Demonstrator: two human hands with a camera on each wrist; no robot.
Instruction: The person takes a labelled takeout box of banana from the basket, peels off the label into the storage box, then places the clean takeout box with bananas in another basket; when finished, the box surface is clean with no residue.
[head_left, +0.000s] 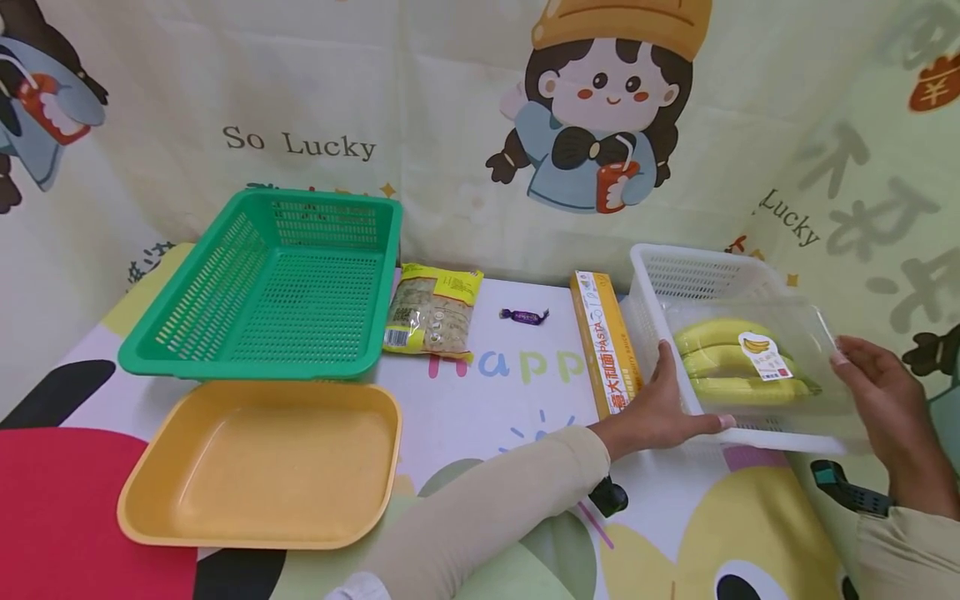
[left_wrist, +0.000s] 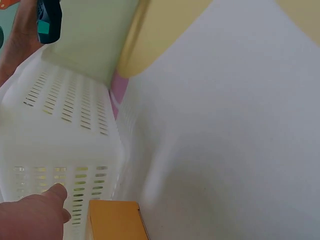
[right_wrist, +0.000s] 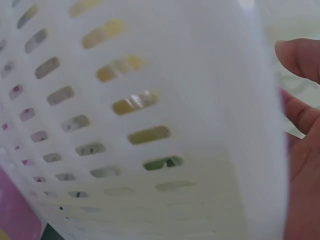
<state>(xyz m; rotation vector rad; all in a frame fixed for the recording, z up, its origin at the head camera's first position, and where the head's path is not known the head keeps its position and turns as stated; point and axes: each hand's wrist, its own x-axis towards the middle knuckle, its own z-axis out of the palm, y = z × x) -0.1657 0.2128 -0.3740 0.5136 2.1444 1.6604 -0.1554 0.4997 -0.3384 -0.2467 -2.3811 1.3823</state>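
A clear pack of bananas (head_left: 738,362) with a white label lies tilted in the top of a white slotted basket (head_left: 652,275) at the right. My right hand (head_left: 896,404) grips the pack's right edge with its fingertips. At the basket's near left corner, my left hand (head_left: 663,412) is spread with its fingers straight against the side and its thumb along the front rim. In the left wrist view, the left thumb (left_wrist: 57,195) shows before the slotted wall. The right wrist view shows yellow through the slots; the right fingers (right_wrist: 302,112) are partly hidden.
An orange pasta box (head_left: 600,333) stands against the basket's left side. Further left are a purple wrapped candy (head_left: 525,317), a yellow-topped food bag (head_left: 435,312), a green basket (head_left: 322,283) and a yellow tray (head_left: 277,467). A printed cloth hangs behind the table.
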